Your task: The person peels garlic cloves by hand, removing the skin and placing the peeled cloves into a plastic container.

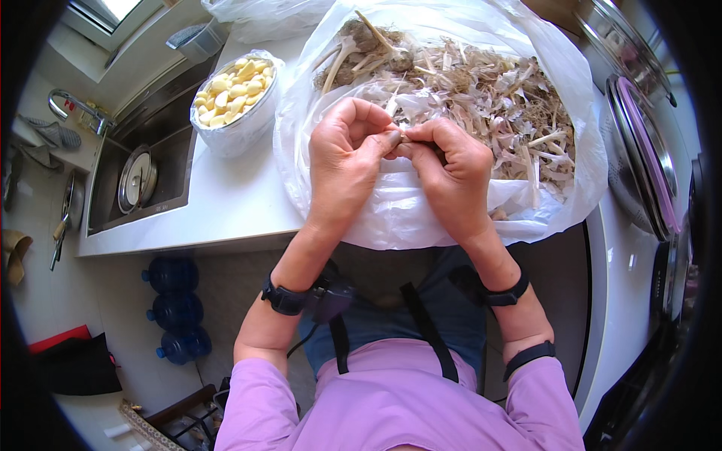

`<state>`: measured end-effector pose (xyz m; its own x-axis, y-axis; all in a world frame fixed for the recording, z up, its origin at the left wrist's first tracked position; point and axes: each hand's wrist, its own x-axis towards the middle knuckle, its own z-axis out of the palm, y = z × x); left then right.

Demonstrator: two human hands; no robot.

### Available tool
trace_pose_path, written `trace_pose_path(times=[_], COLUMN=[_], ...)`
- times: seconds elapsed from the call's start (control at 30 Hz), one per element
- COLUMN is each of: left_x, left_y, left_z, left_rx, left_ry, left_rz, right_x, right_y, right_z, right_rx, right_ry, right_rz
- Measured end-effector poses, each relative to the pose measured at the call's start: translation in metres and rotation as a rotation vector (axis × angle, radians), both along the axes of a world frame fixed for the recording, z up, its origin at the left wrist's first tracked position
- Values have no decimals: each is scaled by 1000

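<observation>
My left hand (352, 149) and my right hand (451, 163) meet fingertip to fingertip over a white plastic bag (293, 141). Pinched between both thumbs and forefingers is a small piece of garlic (402, 137), mostly covered by the fingers. Dry garlic skins, stalks and roots (507, 113) fill the spread bag beneath and beyond my hands. At its far left lie whole garlic bulbs (397, 58) with stalks still attached. Left of my hands stands a plastic-lined bowl holding many peeled garlic cloves (234, 93).
A dark sink (169, 163) with a round metal lid (137, 177) in it lies left, below a tap (79, 110). Colanders (637, 158) and a steel pot (626, 51) stand at right. Blue water bottles (177, 310) sit on the floor under the white counter (237, 197).
</observation>
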<state>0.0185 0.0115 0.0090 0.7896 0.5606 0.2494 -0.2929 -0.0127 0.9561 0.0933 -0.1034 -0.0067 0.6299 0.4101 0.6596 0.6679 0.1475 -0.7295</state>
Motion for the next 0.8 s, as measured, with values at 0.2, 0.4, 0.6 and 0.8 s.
trace_pose_path(times=[0.2,0.4,0.6,0.8], left_x=[-4,-2,0,2], left_y=[8,7,-3,-8], left_z=[3,5,7,7], left_rx=[39,61,83,93], left_ry=[65,65,34,45], left_rz=[-9,-20,23,56], right_x=[0,-1,-1,-1], right_y=[1,1,0,-1], right_z=[-2,-2,0,0], right_rx=[-31,-25,-23,-22], right_ry=[-24,-104,-122,-126], right_rz=[14,-1,-27,-40])
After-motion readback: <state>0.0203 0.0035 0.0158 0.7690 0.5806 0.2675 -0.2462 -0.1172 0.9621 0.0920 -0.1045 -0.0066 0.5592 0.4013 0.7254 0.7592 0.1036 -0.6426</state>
